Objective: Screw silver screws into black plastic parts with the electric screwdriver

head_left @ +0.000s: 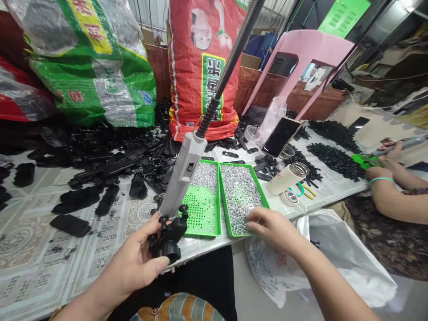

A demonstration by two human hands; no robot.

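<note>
"Over the near edge of the table [33,267], what does the left hand [140,258] have?"

"A black plastic part [172,236] — gripped with the thumb on its near side and the fingers curled round its left."

"Which way does it point?"

"Its round end faces down and toward the wearer; small knobs stick up at the far end. The long axis looks foreshortened, running roughly away from the wearer and slightly to the right."

"And the grey hand tool [185,165]?"

"It slants: its long axis runs from upper right, where a dark ribbed cable [230,53] joins it, to lower left, ending close by the part. Its tip is hidden, so I cannot tell whether the two touch."

"Where is the right hand [277,232]?"

"At the near right corner of the right green tray [261,191], fingers bent down to the small metal pieces [237,183]. Thumb and forefinger lie close together — whether they pinch a piece, I cannot tell."

"What sits beside that tray?"

"Just left, a second green tray [200,211], its perforated floor showing at the near end. To the right, an open cream flask [286,179] stands near its lid [289,197]."
</note>
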